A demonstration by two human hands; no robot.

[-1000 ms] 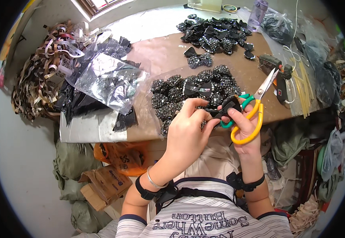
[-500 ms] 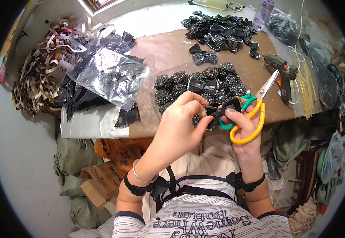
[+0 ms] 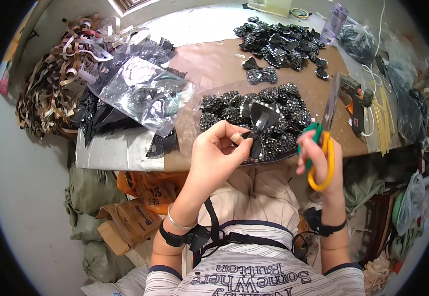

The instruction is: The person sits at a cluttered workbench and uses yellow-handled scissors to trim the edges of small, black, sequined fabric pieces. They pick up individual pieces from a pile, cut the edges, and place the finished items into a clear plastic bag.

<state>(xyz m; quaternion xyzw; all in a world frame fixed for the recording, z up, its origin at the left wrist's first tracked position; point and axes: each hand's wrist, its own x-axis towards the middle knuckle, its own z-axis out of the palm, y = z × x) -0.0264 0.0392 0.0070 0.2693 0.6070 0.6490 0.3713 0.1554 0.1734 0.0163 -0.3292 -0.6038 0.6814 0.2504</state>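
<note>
My left hand [image 3: 214,153] pinches a black fabric bow [image 3: 265,117] by its lower end between thumb and fingertips, with the upper end fanned out over the rows of black sequined bows [image 3: 286,118]. To the right, my right hand [image 3: 337,160] is apart from the bow and wrapped round the scissors [image 3: 327,158]. These have one yellow and one green handle, and their blades point away toward the far side. Motion blurs the right fingers a little. The sequined bows lie in a block on clear plastic at the table's near edge.
Beyond lies a heap of black bows [image 3: 283,42], with a single bow [image 3: 261,75] nearer. At right are a glue gun [image 3: 350,91], glue sticks [image 3: 383,118] and a purple bottle [image 3: 334,23]. A clear bag [image 3: 140,89] and tangled ribbon strips [image 3: 61,79] occupy the left.
My right hand has let go of the bow and moved right with the scissors, whose blades now point straighter away. My left hand keeps the bow, now standing on end, slightly left.
</note>
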